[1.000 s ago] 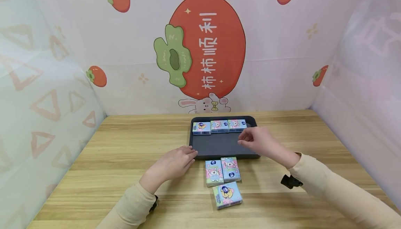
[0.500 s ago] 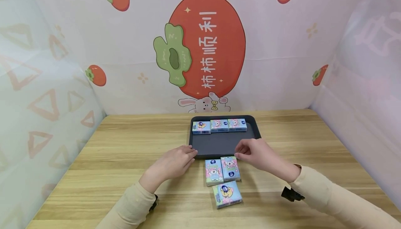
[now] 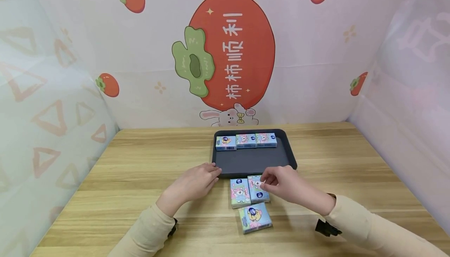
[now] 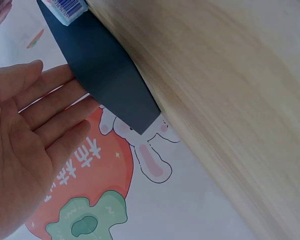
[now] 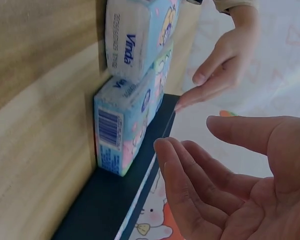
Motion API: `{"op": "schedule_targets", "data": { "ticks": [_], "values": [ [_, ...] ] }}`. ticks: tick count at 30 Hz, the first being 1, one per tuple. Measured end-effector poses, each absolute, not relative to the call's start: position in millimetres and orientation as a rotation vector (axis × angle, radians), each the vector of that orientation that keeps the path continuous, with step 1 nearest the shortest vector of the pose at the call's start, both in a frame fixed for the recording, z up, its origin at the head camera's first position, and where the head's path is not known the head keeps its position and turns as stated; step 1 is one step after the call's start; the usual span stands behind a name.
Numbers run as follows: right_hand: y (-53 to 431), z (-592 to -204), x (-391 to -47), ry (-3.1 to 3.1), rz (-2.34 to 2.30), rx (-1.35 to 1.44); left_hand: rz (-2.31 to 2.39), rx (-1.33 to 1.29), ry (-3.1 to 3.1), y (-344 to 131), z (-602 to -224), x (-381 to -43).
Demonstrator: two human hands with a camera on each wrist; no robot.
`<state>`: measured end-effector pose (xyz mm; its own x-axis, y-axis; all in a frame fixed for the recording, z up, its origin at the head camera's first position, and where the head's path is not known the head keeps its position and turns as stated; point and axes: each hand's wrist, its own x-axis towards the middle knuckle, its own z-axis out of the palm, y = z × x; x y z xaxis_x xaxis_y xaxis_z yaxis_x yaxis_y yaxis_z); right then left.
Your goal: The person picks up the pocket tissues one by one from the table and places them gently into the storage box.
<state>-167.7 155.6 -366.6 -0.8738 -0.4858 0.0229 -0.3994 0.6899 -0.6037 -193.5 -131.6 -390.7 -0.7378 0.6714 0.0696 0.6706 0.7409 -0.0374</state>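
Note:
My left hand (image 3: 192,183) rests its fingertips at the near left corner of the dark grey tray (image 3: 242,162); in the left wrist view its extended fingers (image 4: 57,97) meet the tray's side. Over a blue and pink tissue pack (image 3: 259,195) in front of the tray hovers my right hand (image 3: 286,182). The right wrist view shows a gap between its thumb and bent fingers, with nothing held. Beside that pack lies a second tissue pack (image 3: 240,196). Closer to me, a third tissue pack (image 3: 255,218) with a yellow character lies slightly turned.
Along the tray's far side sit three more tissue packs in a row: a left one (image 3: 226,143), a middle one (image 3: 246,141) and a right one (image 3: 266,140). The wooden table (image 3: 151,151) meets a printed cloth backdrop (image 3: 140,54) behind.
From above the tray's right part, my right hand has come down and toward me, over the right-hand pack in front of the tray. The left hand has stayed put.

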Motion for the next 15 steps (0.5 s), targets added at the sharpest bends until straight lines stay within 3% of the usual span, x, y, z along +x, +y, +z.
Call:
{"op": "schedule_targets", "data": {
  "ticks": [15],
  "values": [
    [148.8, -377.3, -154.8, 2.634, -0.854, -0.747, 0.008, -1.124, -2.84, -132.8, -389.1, -192.1]
  ]
}}
